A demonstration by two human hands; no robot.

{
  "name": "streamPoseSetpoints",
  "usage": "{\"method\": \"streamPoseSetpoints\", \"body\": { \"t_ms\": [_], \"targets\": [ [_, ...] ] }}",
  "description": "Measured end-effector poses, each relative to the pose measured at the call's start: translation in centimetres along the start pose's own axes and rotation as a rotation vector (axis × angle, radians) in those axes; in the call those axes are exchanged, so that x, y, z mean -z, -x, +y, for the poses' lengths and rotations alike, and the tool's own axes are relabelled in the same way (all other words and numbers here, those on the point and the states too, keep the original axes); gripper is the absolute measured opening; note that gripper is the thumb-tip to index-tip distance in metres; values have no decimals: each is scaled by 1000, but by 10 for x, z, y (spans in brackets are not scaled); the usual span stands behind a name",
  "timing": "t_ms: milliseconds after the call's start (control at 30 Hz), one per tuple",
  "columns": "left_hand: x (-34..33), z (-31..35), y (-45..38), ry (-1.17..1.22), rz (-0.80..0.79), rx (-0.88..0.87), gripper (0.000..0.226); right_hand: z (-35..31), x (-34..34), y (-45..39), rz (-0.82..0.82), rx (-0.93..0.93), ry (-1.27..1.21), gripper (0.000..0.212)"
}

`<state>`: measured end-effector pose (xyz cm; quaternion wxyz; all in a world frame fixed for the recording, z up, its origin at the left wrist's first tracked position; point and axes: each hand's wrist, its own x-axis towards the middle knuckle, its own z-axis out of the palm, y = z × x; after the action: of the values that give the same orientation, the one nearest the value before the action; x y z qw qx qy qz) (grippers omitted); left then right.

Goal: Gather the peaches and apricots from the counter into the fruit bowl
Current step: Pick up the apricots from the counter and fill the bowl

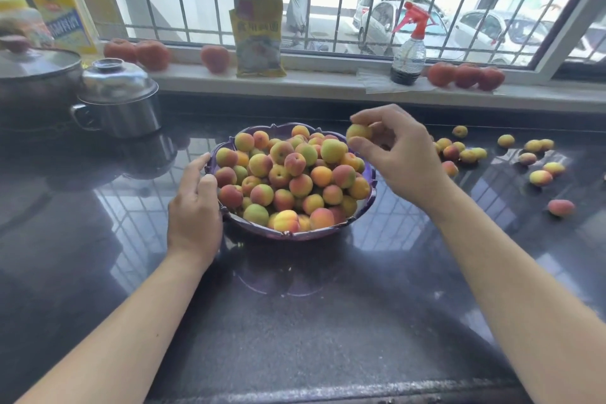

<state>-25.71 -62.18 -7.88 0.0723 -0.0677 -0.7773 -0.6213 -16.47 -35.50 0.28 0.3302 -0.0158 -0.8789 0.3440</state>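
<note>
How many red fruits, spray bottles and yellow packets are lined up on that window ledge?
red fruits: 6
spray bottle: 1
yellow packet: 1
Total: 8

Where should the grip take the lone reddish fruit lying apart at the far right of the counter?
Take the reddish fruit across its round middle with fingertips, coming straight down from above. It lies alone on the flat dark counter, nothing touching it, so both sides look free. The right hand is nearer, but it holds a yellow fruit over the bowl.
</note>
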Motion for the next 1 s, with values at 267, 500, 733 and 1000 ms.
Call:
{"method": "streamPoseSetpoints", "body": {
  "t_ms": [267,500,733,1000],
  "targets": [
    [1,-1,-1,-9,2,-6,67,-10,-15,1,-51,41,125,18],
    [-1,0,0,-3,-6,-5,67,106,24,16,68,-466,599,48],
    [1,-1,0,23,5,11,65,138,26,29,-12,-596,666,38],
    [1,0,0,21,1,9,65,79,24,31,58,-315,232,33]
  ]
}}
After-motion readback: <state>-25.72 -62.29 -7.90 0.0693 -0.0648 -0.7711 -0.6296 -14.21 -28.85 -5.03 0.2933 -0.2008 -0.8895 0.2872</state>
